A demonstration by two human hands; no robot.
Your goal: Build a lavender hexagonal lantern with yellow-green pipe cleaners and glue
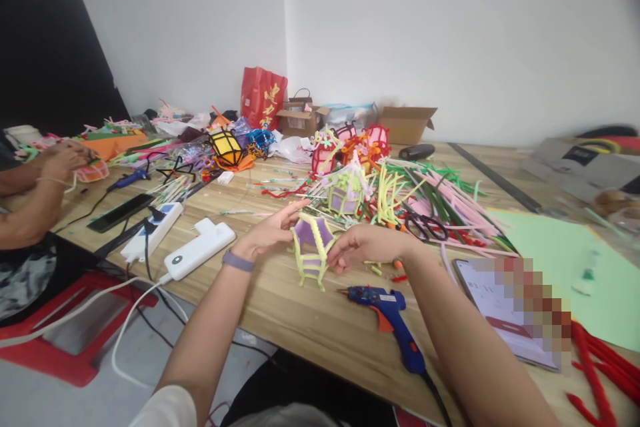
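A small lantern of yellow-green pipe cleaners with purple panels is between my hands, just above or on the wooden table. My left hand, with a purple band at the wrist, holds its left side; the index finger stretches out past the top. On the other side, the bent fingers of my right hand grip the lantern's right edge. A blue glue gun with an orange trigger lies close in front of my right hand. Another yellow-green and purple lantern stands just behind.
Pipe cleaners, black scissors and finished lanterns cover the far side. A phone lies at right by a green sheet. A white power bank and power strip are left. Another person's hands work far left.
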